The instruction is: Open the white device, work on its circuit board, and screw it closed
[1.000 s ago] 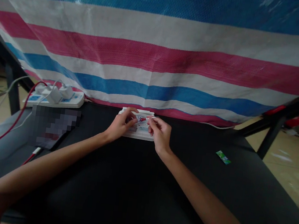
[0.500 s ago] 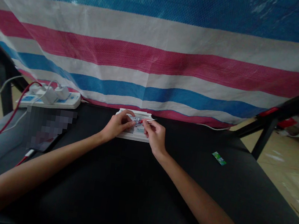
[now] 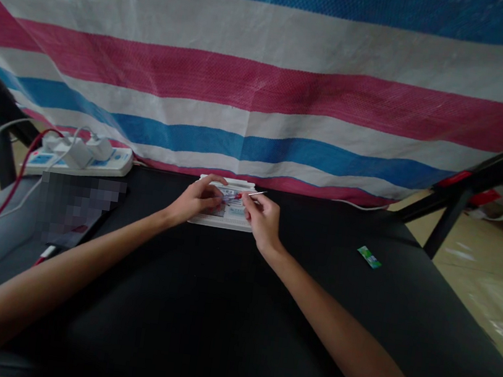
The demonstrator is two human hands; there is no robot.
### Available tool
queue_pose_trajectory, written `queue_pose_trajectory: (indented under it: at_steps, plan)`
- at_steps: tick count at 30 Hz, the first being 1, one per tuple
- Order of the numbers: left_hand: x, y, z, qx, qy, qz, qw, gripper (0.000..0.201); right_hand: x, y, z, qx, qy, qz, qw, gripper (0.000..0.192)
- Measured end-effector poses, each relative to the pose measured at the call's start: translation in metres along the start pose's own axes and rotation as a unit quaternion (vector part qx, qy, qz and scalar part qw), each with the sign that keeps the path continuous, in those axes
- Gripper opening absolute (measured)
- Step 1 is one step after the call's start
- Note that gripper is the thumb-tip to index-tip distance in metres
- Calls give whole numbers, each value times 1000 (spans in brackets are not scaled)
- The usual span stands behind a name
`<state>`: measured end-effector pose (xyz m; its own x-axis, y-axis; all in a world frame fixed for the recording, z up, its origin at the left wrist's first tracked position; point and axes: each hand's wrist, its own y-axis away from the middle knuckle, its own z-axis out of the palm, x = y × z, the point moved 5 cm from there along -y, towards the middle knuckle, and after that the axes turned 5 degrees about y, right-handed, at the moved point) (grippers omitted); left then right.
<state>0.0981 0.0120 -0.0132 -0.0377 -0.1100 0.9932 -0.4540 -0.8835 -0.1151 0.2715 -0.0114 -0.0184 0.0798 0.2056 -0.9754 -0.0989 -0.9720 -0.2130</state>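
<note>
A small screwdriver-like tool (image 3: 232,198) has a clear purplish handle, a red part and a thin metal shaft that points to the right. My right hand (image 3: 266,218) pinches it near the red part, the shaft sticking out above the fingers. The handle's other end reaches the thumb and fingertips of my left hand (image 3: 196,201), which are curled around it. Under both hands lies a white plastic case or board (image 3: 227,224) with a dark grid on its left and a pale label; my hands cover part of it.
The black table (image 3: 197,306) carries a power strip (image 3: 117,163) with plugged-in chargers, a blurred phone-like device (image 3: 83,215) with a red cable (image 3: 9,198), and a small green packet (image 3: 369,257). A striped sheet (image 3: 257,83) hangs behind, between dark metal legs (image 3: 447,222).
The camera view has tilted slightly, so the scene sits a little higher. The tool is now a bit more exposed between my hands, its handle near my left fingertips.
</note>
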Motion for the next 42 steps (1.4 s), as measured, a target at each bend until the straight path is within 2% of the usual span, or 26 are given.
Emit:
queue_pose_trajectory:
  at_steps: [8, 26, 31, 42]
  plan:
    - [-2, 0, 2, -32, -22, 15, 999, 49, -3, 1, 0, -16, 11, 6, 1000, 35]
    - [-6, 0, -1, -10, -82, 18, 996, 49, -5, -4, -5, 12, -20, -21, 1000, 36]
    - [-7, -1, -2, -7, -94, 17, 995, 40, -8, -4, -6, 17, -23, -17, 999, 36]
    - [-6, 0, 3, -30, -46, 4, 998, 32, -6, -5, -7, 21, -16, 3, 1000, 29]
